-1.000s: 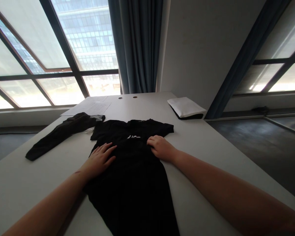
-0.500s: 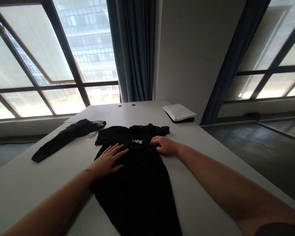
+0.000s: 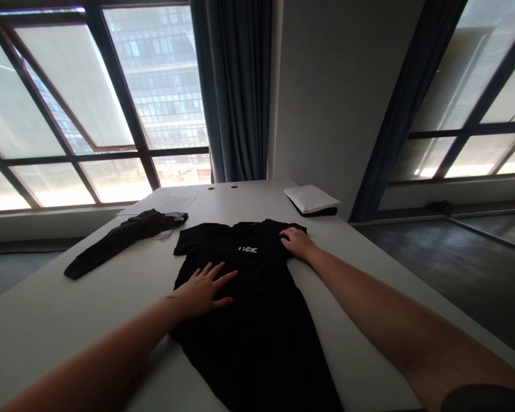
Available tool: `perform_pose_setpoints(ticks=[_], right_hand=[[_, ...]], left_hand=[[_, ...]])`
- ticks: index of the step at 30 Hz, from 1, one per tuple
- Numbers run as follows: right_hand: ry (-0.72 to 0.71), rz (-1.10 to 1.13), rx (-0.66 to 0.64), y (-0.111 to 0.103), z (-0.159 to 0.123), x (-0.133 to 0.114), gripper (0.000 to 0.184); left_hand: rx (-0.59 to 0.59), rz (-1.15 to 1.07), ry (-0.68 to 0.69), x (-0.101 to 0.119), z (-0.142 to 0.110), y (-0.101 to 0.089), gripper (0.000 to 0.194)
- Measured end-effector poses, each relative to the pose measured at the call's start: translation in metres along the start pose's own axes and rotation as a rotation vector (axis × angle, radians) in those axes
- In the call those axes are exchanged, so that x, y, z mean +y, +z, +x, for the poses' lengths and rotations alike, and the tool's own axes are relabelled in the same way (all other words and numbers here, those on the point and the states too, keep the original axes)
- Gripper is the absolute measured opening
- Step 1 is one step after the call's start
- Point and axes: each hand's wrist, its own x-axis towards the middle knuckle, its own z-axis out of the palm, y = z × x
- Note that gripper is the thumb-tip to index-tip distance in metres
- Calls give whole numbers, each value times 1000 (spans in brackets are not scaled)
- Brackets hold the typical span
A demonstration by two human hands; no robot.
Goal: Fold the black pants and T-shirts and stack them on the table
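Observation:
A black T-shirt [image 3: 257, 320] lies spread on the white table, its neck and short sleeves at the far end and its lower part toward me. Small white lettering [image 3: 248, 250] shows on its chest. Fingers spread wide, my left hand [image 3: 208, 290] rests flat on the shirt's left half, below the lettering. My right hand [image 3: 299, 242] lies over the base of the right sleeve, its fingers loosely bent with the tips on the cloth and no fabric visibly pinched.
Left of the shirt lies a dark folded garment [image 3: 120, 240] on the table [image 3: 34, 337]. Paper sheets [image 3: 167, 200] are behind it. A folded white cloth [image 3: 311, 199] on something black sits near the far right edge. Windows, curtains and a wall stand beyond.
My right hand has moved from the shirt's right side, beside the lettering, outward and away from me onto the right sleeve. The left hand stays flat on the shirt. The view has shifted slightly.

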Motion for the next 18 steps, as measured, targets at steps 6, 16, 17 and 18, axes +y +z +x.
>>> perform_pose_setpoints(ticks=[6, 16, 17, 18], right_hand=[[91, -83, -73, 14, -2, 8, 54], [-102, 18, -75, 9, -1, -3, 39], [-77, 28, -42, 9, 0, -3, 38], [-35, 38, -3, 10, 2, -1, 40]], left_hand=[[-32, -1, 10, 17, -14, -1, 76], [-26, 178, 21, 47, -18, -33, 68], [-24, 177, 30, 41, -3, -42, 61], [-56, 167, 43, 33, 16, -51, 54]])
